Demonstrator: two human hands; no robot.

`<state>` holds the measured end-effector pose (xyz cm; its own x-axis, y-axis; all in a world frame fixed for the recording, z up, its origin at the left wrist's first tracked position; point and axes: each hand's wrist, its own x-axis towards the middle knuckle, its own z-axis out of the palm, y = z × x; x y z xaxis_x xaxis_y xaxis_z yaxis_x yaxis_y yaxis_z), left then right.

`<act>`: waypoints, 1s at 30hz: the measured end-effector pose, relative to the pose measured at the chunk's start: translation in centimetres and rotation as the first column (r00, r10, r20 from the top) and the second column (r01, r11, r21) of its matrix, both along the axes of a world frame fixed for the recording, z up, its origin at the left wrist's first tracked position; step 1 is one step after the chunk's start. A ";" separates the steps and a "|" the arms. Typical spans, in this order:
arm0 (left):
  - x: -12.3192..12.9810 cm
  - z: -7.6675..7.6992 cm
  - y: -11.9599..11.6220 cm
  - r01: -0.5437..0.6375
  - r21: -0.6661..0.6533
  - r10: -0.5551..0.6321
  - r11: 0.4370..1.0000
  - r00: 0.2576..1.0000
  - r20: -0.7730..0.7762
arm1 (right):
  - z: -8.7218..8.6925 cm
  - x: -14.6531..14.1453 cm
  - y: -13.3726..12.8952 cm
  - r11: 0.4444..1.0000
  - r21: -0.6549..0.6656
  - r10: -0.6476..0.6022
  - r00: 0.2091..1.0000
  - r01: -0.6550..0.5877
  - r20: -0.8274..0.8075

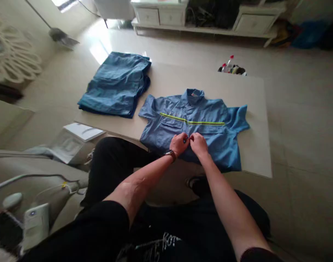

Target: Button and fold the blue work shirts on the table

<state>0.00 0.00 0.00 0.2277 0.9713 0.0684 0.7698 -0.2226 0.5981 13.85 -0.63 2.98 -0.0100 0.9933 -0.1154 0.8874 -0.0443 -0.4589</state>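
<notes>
A blue short-sleeved work shirt lies flat and face up on a pale tabletop, its collar pointing away from me. A yellow-green reflective stripe runs across its chest. My left hand and my right hand meet at the shirt's front opening, with the fingertips of both pinching the cloth there. Those fingers hide any button or buttonhole between them. A folded blue garment lies on the far left of the tabletop, beyond my left hand.
A white box with papers stands left of the table. Bottles and clutter sit just past the far edge. A low white cabinet stands farther back, and my black-clad legs lie beneath the near edge.
</notes>
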 end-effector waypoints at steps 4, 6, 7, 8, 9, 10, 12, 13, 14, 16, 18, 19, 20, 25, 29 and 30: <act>0.0 0.0 0.0 0.013 -0.003 -0.013 1.000 1.000 0.004 | -0.1 0.0 0.0 1.000 -0.001 0.000 1.000 0.000 -0.015; 0.0 0.0 0.0 0.006 -0.014 -0.006 1.000 1.000 0.013 | -0.1 0.0 0.0 1.000 -0.009 -0.007 1.000 0.007 -0.020; 0.0 0.1 0.0 0.001 -0.022 0.000 1.000 1.000 0.018 | 0.0 0.0 0.0 1.000 -0.012 -0.010 1.000 0.010 -0.024; 0.0 0.2 0.1 -0.006 -0.029 0.006 1.000 1.000 0.022 | 0.0 -0.1 0.0 1.000 -0.015 -0.013 0.999 0.012 -0.029; 0.0 0.3 0.1 -0.012 -0.035 0.013 0.999 1.000 0.027 | 0.1 -0.1 0.0 1.000 -0.016 -0.015 0.999 0.014 -0.035; 0.1 0.4 0.1 -0.017 -0.039 0.019 0.999 0.999 0.033 | 0.1 -0.1 0.0 1.000 -0.018 -0.017 0.999 0.016 -0.041; 0.1 0.6 0.2 -0.025 -0.042 0.027 0.999 0.999 0.046 | 0.2 -0.1 -0.1 1.000 -0.022 -0.023 0.999 0.022 -0.046; 0.1 0.7 0.2 -0.027 -0.044 0.029 0.999 0.998 0.050 | 0.3 -0.2 -0.1 0.999 -0.025 -0.027 0.999 0.026 -0.047; 0.1 0.8 0.2 -0.027 -0.046 0.029 0.999 0.998 0.052 | 0.3 -0.2 -0.1 0.999 -0.028 -0.030 0.998 0.029 -0.047; 0.1 0.8 0.2 -0.019 -0.051 0.022 0.999 0.999 0.050 | 0.4 -0.3 -0.1 0.999 -0.033 -0.032 0.998 0.030 -0.047; 0.1 0.9 0.2 -0.010 -0.056 0.012 0.998 0.999 0.042 | 0.5 -0.3 -0.1 0.999 -0.031 -0.027 0.998 0.026 -0.048; 0.1 0.9 0.3 -0.007 -0.059 0.009 0.998 0.999 0.038 | 0.5 -0.3 -0.1 0.999 -0.029 -0.024 0.998 0.022 -0.051; 0.1 0.9 0.3 -0.005 -0.061 0.008 0.998 0.999 0.035 | 0.5 -0.3 -0.1 0.999 -0.027 -0.020 0.998 0.019 -0.053; 0.1 0.8 0.3 0.006 -0.055 -0.005 0.998 1.000 0.023 | 0.6 -0.3 -0.2 1.000 -0.019 -0.007 0.998 0.006 -0.058; 0.1 0.7 0.3 0.001 -0.055 -0.001 0.999 1.000 0.003 | 0.6 -0.4 -0.3 1.000 -0.024 0.000 0.999 0.000 -0.032; 0.1 0.7 0.3 -0.006 -0.057 0.005 0.998 1.000 -0.003 | 0.6 -0.5 -0.3 1.000 -0.021 -0.002 1.000 0.002 -0.027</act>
